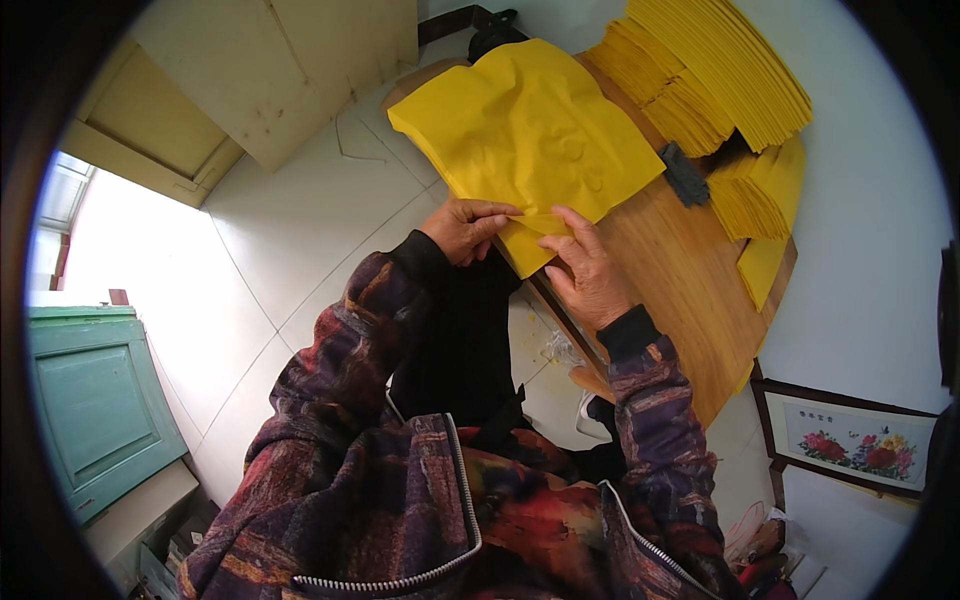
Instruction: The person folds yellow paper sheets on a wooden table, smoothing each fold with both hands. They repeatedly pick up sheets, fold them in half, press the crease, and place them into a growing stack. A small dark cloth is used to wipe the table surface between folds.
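A large yellow sheet (540, 130), creased and soft-looking like thin fabric or paper, lies over the far end of a wooden table and overhangs its left side. At its near edge, a small pointed flap (524, 248) hangs down below a fold. My left hand (465, 230) pinches that edge between thumb and forefinger, the other fingers curled under. To the right of it, my right hand (585, 262) has its fingers apart, with fingertips touching the sheet beside the flap. Whether the sheet is a single layer or a bag, I cannot tell.
Stacks of folded yellow sheets (730, 70) stand at the back right of the wooden table (680, 270). A dark grey cloth (684, 178) lies beside them. A green cabinet door (105, 400) is at the left, and a framed flower picture (855, 440) at the right.
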`<action>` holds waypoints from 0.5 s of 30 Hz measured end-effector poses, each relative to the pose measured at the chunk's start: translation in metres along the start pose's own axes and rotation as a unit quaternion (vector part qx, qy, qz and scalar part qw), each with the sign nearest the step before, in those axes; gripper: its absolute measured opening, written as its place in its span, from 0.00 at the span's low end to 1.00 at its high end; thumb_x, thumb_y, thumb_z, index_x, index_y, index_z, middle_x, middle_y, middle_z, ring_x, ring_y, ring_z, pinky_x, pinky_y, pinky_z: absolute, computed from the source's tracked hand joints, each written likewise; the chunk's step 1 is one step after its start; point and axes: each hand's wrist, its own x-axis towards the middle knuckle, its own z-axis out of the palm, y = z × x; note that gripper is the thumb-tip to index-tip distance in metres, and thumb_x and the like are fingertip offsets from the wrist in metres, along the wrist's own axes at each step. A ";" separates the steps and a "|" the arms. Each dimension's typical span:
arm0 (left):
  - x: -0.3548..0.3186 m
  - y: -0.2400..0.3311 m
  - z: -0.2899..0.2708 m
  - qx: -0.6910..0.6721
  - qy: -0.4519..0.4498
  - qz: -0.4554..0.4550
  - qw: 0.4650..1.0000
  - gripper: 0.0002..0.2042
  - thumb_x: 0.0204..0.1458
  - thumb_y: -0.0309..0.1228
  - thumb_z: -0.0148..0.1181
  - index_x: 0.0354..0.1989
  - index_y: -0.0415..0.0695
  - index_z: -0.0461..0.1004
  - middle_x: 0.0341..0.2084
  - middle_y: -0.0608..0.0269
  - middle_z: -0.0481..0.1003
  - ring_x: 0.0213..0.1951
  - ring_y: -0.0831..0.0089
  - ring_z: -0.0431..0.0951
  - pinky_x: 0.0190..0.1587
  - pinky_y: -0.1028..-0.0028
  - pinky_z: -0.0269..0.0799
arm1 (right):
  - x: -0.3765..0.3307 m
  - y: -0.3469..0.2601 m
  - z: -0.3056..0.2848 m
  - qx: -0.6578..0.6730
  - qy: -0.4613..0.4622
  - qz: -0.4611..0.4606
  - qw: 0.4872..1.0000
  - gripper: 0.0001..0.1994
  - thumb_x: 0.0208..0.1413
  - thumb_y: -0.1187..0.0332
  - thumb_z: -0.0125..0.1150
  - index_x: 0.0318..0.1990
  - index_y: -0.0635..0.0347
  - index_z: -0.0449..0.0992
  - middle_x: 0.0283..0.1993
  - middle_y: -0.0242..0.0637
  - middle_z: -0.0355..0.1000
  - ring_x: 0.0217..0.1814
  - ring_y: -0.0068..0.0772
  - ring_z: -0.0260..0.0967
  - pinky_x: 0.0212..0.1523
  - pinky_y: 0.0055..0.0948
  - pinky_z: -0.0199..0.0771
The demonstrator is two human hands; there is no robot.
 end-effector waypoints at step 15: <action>0.000 0.003 -0.010 0.072 -0.007 0.006 0.997 0.14 0.62 0.34 0.49 0.53 0.52 0.74 0.11 0.71 0.66 0.12 0.83 0.62 0.16 0.81 0.60 | 0.012 0.011 0.001 0.064 0.021 0.050 0.996 0.03 0.51 0.79 0.57 0.34 0.64 0.73 0.52 0.39 0.70 0.46 0.35 0.69 0.44 0.25 0.70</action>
